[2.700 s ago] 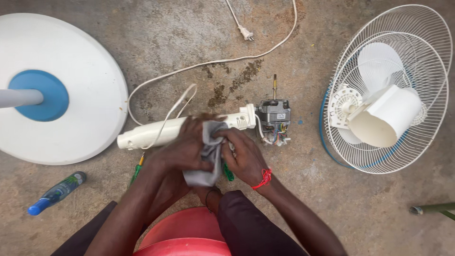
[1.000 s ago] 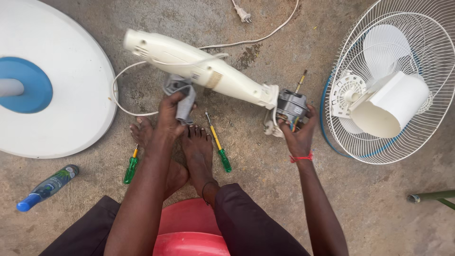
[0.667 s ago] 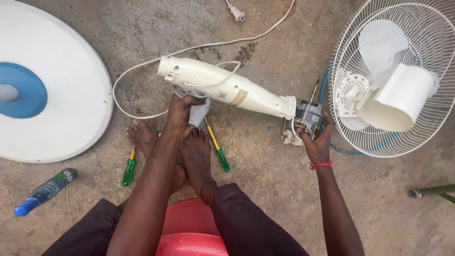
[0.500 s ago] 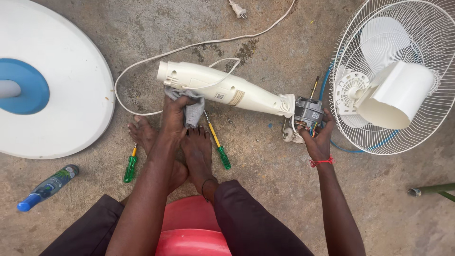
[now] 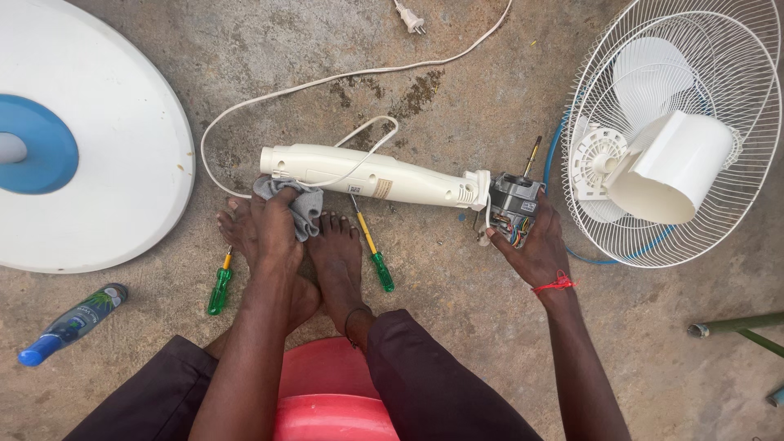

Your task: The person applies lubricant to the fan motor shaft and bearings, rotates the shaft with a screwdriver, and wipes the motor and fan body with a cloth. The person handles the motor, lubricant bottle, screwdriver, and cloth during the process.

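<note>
Fan base: we see the round white base with its blue hub [image 5: 90, 155] lying on the concrete at far left, well apart from our hands.

Fan guard: the white wire cage [image 5: 678, 131] lies at far right with a white blade and a white housing inside it, near our right hand but not touching it.

Fan neck: the cream plastic column [image 5: 376, 175] lies on the ground just beyond our bare feet, its long axis running left to right, slightly lower at the right end.

Cord: a white cable [image 5: 327, 82] loops from the column up to a plug at the top edge.

Motor: the grey motor block [image 5: 516, 208] sits at the column's right end, coloured wires showing.

Right hand: our right hand [image 5: 535, 245] is curled around the motor from below, so it is the nearer hand to that end.

Left hand: our left hand [image 5: 273, 229] presses a grey cloth [image 5: 298, 204] against the column's left end, fingers closed over the cloth.

Screwdrivers: two green-handled ones, one [image 5: 374, 253] under the column by our feet, one [image 5: 219, 286] left of our feet.

Bottle: a dark bottle with a blue cap [image 5: 69, 322] lies at lower left.
</note>
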